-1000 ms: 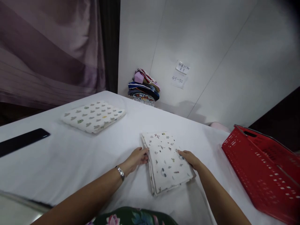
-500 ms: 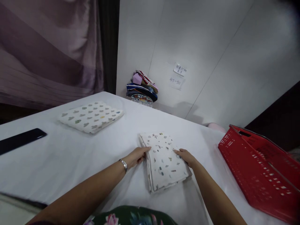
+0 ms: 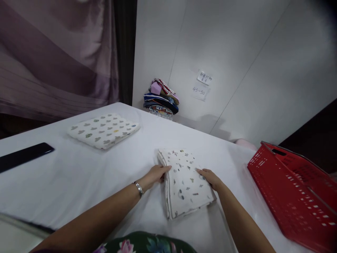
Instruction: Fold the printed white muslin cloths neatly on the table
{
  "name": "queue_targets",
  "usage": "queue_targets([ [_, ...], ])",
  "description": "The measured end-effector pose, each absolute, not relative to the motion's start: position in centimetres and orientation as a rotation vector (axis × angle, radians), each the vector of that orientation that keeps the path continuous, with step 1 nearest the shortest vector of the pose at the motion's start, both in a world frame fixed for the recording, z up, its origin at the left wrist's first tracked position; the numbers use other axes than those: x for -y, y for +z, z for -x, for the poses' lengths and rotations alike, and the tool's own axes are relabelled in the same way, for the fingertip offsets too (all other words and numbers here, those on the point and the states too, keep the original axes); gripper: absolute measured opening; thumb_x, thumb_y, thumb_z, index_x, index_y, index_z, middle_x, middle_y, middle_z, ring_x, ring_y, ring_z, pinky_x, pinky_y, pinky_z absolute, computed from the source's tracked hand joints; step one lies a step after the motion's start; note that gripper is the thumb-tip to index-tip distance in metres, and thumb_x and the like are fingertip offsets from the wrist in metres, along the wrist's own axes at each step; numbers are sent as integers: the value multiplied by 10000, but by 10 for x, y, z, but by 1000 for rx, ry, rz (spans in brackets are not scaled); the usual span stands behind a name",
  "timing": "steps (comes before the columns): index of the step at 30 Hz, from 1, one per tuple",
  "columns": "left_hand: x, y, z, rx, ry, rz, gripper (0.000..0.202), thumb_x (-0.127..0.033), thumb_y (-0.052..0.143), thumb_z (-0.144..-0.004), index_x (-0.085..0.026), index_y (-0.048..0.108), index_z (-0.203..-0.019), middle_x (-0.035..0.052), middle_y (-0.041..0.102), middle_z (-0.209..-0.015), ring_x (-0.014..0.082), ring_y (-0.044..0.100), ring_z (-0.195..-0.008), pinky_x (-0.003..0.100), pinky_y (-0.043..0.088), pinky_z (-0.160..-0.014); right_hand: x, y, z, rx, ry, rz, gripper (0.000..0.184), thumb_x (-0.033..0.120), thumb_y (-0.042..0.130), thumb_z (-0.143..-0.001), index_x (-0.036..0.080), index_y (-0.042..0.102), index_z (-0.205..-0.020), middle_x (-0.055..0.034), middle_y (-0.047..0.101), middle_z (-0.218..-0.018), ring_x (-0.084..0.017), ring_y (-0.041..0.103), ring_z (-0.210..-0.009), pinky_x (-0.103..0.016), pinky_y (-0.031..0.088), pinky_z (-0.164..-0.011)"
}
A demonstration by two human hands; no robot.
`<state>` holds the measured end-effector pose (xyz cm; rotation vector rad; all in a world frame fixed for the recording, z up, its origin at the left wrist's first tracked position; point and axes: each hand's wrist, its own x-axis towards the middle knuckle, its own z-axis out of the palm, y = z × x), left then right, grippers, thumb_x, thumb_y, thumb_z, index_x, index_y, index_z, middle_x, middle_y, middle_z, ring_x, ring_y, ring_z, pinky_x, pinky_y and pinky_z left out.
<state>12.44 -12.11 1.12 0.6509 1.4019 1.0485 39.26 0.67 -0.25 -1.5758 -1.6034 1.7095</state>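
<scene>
The left hand (image 3: 156, 173) has its thumb laid over the near-left edge of a folded cloth (image 3: 188, 184), with the other fingers tucked at or below that edge, so the fingers look clamped on the layers. A second ago this thumb sat at the cloth's side; now it reaches onto the printed upper face. That suggests the left edge is held rather than merely touched.

The right hand (image 3: 211, 178) stays on the opposite side, its leading fingertips lying on the upper face. Whether its other fingers are closed around the layers underneath is hidden, so I cannot tell. The cloth lies between the two sets of fingers, on the white tabletop (image 3: 126, 158), and has barely shifted. Its stacked layers show below the left fingers, and along that side they do not line up exactly, so the bundle seems compact but not perfectly squared.

Beyond the left fingers and well to their left lies a second folded cloth (image 3: 104, 130), untouched; farther left is a flat black object (image 3: 23, 157). To the right of the right fingers, well apart, stands a red basket (image 3: 284, 200). Straight out past the fingers rises a pile of fabrics (image 3: 161, 100).
</scene>
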Motion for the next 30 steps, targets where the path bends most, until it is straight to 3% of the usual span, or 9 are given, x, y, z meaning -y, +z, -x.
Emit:
queue_targets([
  [4, 125, 10, -123, -1248, 1020, -551, 551, -493, 688, -643, -110, 579, -1024, 136, 678, -960, 225, 647, -802, 338, 513, -731, -3, 1, -390, 1616, 1672, 1566, 376, 459, 685, -690, 157, 584, -891, -76, 678, -873, -187, 634, -752, -266, 498, -649],
  [9, 130, 9, -123, -1181, 1038, -520, 531, -464, 679, -667, -91, 575, -1031, 156, 681, -960, 234, 660, -825, 346, 528, -771, 1, 5, -389, 1767, 1475, 1546, 323, 429, 643, -706, 154, 556, -850, -39, 647, -783, -167, 586, -681, -254, 451, -598],
  [14, 128, 16, -130, -1259, 1110, -544, 509, -446, 697, -660, -103, 554, -1007, 135, 674, -915, 214, 649, -741, 327, 542, -642, 9, 35, -373, 2203, 728, 1684, 250, 421, 562, -759, 176, 514, -766, -18, 597, -737, -165, 529, -680, -249, 361, -581],
  [21, 120, 24, -148, -1292, 1197, -643, 430, -457, 711, -628, -143, 551, -876, 47, 642, -735, 190, 620, -635, 303, 519, -524, 66, 66, -326, 2653, -108, 1411, 110, 255, 457, -863, 166, 501, -909, -85, 577, -922, -193, 538, -818, -261, 348, -638],
  [26, 122, 26, -155, -1244, 1248, -598, 398, -441, 721, -623, -146, 542, -820, 17, 619, -650, 157, 596, -568, 307, 520, -535, 94, 56, -310, 2734, -79, 1173, 115, 168, 440, -850, 167, 521, -931, -78, 576, -924, -196, 541, -846, -267, 382, -674],
  [30, 127, 31, -155, -1147, 1249, -551, 403, -426, 728, -622, -138, 544, -836, 50, 652, -718, 172, 628, -619, 350, 539, -625, 91, 59, -315, 2652, 216, 1190, 280, 267, 453, -871, 150, 516, -1117, -102, 604, -1045, -208, 560, -954, -286, 400, -783],
])
